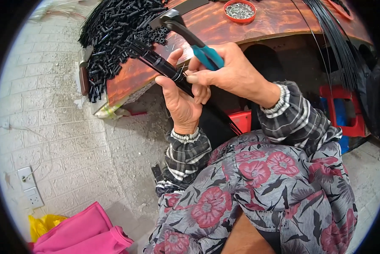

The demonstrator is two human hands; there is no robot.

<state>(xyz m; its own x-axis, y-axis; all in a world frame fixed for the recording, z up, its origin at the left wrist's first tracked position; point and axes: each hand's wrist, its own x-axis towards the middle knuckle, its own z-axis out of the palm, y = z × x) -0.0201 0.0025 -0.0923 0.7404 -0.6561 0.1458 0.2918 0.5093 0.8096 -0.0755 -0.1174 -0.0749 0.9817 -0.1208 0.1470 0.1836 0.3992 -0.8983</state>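
Note:
My left hand (180, 101) is closed around a black tubular piece (162, 65) with a bundle of thin black rods (224, 120) running down from it toward my lap. Its upper end, a wider ribbed black part, points up and left over the table edge. In my right hand (240, 76) are pliers (208, 56) with teal handles, held against the palm, their dark metal head tilted up and left. The right thumb and fingertips pinch at a thin wire on the tube, just beside the left fingers. The exact grip on the wire is partly hidden.
On the reddish wooden table (274, 21) lies a heap of small black plastic parts (126, 25). Beyond stands a red dish (240, 11) of tiny metal pieces. Long black rods (336, 46) hang over the right edge near a red stool (346, 112). Pink cloth (82, 233) lies lower left.

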